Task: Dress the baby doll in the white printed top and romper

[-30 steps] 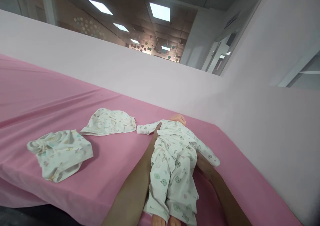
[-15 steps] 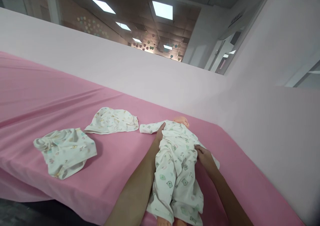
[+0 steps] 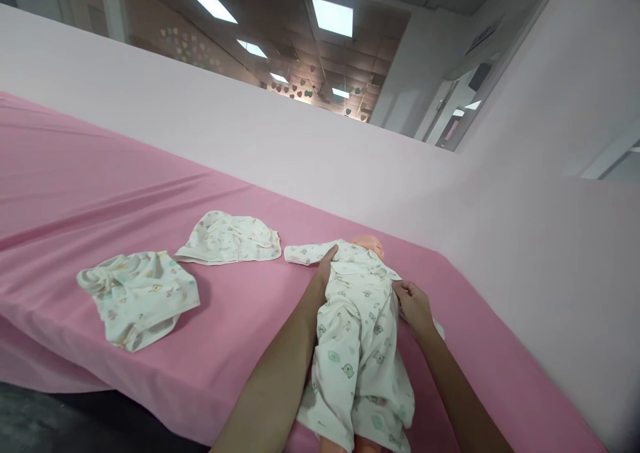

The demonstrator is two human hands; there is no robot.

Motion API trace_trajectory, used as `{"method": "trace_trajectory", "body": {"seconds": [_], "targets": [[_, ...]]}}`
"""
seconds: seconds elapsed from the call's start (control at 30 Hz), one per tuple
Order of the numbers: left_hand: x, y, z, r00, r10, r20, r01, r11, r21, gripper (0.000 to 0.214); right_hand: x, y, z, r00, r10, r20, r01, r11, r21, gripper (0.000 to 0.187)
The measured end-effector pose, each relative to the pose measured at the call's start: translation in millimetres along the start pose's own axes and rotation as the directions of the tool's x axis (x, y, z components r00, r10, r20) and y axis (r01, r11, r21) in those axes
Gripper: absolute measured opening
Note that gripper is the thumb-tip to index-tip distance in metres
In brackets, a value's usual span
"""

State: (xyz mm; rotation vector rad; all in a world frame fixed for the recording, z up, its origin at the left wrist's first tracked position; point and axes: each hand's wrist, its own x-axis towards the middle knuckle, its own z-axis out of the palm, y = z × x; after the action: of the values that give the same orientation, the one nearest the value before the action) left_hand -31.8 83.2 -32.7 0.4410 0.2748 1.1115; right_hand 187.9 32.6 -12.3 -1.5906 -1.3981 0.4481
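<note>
A baby doll (image 3: 369, 244) lies on its back, its head away from me, dressed in a white printed top (image 3: 357, 259) and matching trousers (image 3: 336, 366). At the doll's left-hand side in the view, just under its outstretched sleeve, my left hand (image 3: 326, 266) is closed against the side of the top; most of its fingers are hidden. On the other side, my right hand (image 3: 415, 305) pinches the edge of the top near the waist. The doll's bare feet show at the bottom edge.
Two white printed baby garments lie to the left: a crumpled one (image 3: 143, 299) nearer me and a flatter one (image 3: 230, 239) behind it. Pink sheet (image 3: 240, 333) covers the padded surface. A white wall (image 3: 200, 119) with windows borders the back and right.
My right hand has moved slightly up and outward, drawing the top's edge away from the doll's side. My left hand stays at the other side. The view has shifted a little.
</note>
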Motion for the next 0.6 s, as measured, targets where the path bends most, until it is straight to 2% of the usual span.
{"method": "trace_trajectory", "body": {"seconds": [0.17,0.27,0.33,0.43,0.53,0.6], "targets": [[4.9,1.3,2.1,0.994,-0.109,0.028,0.110,0.993,-0.035,0.048,-3.3,-9.7,3.6,0.999,0.006,-0.054,-0.011,0.996,-0.090,0.019],[9.0,2.2,0.6,0.990,-0.139,0.029,0.141,0.988,-0.064,0.043,-18.9,-36.8,5.2,0.992,-0.113,-0.053,0.098,0.968,-0.231,0.020],[13.0,2.8,-1.5,0.992,-0.118,0.039,0.120,0.991,-0.058,0.037,-27.2,-60.8,12.3,0.967,-0.241,0.087,0.256,0.925,-0.281,0.024],[18.7,4.3,-4.8,0.991,-0.071,0.111,0.072,0.997,-0.011,0.031,-29.4,-94.6,32.0,0.854,-0.386,0.349,0.489,0.824,-0.287,0.027],[20.7,6.8,-6.5,0.990,-0.033,0.135,0.024,0.997,0.070,0.032,-23.4,-118.6,54.0,0.753,-0.402,0.522,0.619,0.701,-0.353,0.027],[20.5,8.2,-6.9,0.993,0.005,0.120,-0.019,0.993,0.118,0.032,-20.7,-130.2,65.3,0.716,-0.337,0.612,0.670,0.580,-0.465,0.029]]}}
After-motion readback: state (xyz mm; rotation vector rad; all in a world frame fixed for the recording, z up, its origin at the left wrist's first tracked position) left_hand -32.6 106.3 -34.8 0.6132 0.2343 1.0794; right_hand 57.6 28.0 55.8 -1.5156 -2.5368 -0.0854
